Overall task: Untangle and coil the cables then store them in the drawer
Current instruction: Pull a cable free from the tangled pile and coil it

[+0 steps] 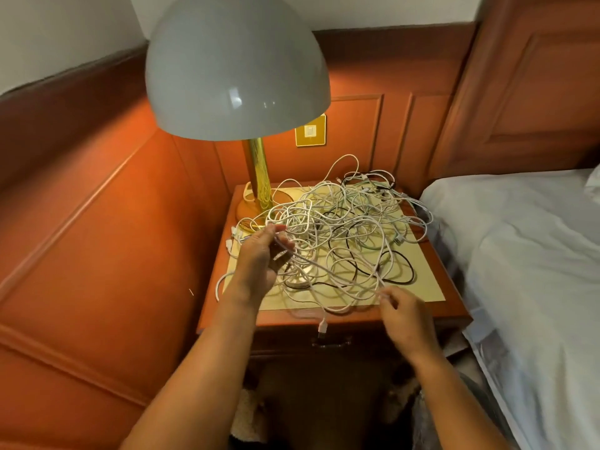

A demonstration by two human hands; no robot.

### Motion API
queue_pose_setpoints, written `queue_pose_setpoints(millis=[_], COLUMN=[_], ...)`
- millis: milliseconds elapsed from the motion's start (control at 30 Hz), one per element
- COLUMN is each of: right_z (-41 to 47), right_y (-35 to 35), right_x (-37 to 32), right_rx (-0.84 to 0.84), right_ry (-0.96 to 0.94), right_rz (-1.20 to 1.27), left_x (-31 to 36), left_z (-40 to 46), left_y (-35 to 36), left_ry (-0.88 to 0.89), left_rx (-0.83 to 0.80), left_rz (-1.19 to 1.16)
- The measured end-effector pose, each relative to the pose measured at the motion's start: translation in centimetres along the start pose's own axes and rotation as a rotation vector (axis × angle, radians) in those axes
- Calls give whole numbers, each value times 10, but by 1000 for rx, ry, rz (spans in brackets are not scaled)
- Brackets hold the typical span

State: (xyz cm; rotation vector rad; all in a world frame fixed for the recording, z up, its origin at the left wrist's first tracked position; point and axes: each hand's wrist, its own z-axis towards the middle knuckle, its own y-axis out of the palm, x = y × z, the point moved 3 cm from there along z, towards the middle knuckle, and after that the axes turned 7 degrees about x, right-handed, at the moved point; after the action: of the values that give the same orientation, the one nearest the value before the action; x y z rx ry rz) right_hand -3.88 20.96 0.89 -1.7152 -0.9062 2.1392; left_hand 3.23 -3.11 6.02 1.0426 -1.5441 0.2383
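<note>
A big tangle of cables [344, 228], mostly white with a few black and one pale green, covers the top of the wooden nightstand [428, 311]. My left hand [263, 258] is raised over the left side of the heap and grips a white cable [328, 266] between thumb and curled fingers. That cable runs down to my right hand [404, 315], which pinches it near the nightstand's front edge. A white plug end [322, 327] dangles over the front. Below it, the drawer [331, 344] with its dark handle is closed.
A lamp with a large grey dome shade [237, 66] and brass stem [259, 172] stands at the nightstand's back left. A bed with white sheets [526, 254] lies close on the right. Orange wood panelling [97, 222] lines the wall to the left and behind.
</note>
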Motion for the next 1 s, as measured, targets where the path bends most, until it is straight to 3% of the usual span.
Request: queue_pose_setpoints(millis=[133,267,433,567,667,733,867,1000], right_z=[30,62,99,99,94,98,102,50], right_y=[-43,-65,-68,-46,-38,-37,-23,35], right_x=[1,-42,-93,-123,-137,-133,-84,-49], right_rx=[259,282,-22,-354,-483,-480,-257,-572], right_ry=[-52,10,102,171,100,92,84,84], right_rz=[38,341,750,1027,996,960,606,381], left_x=[-1,-7,-35,-51,-54,-51,-31,-28], left_z=[3,1,-4,-20,-28,-29,-21,-17], left_y=[2,19,26,47,71,76,60,46], left_ry=[-9,1,-14,90,173,232,174,46], left_rx=[2,-53,-90,-302,-410,-402,-237,-210], left_rz=[-43,33,362,568,684,693,277,114])
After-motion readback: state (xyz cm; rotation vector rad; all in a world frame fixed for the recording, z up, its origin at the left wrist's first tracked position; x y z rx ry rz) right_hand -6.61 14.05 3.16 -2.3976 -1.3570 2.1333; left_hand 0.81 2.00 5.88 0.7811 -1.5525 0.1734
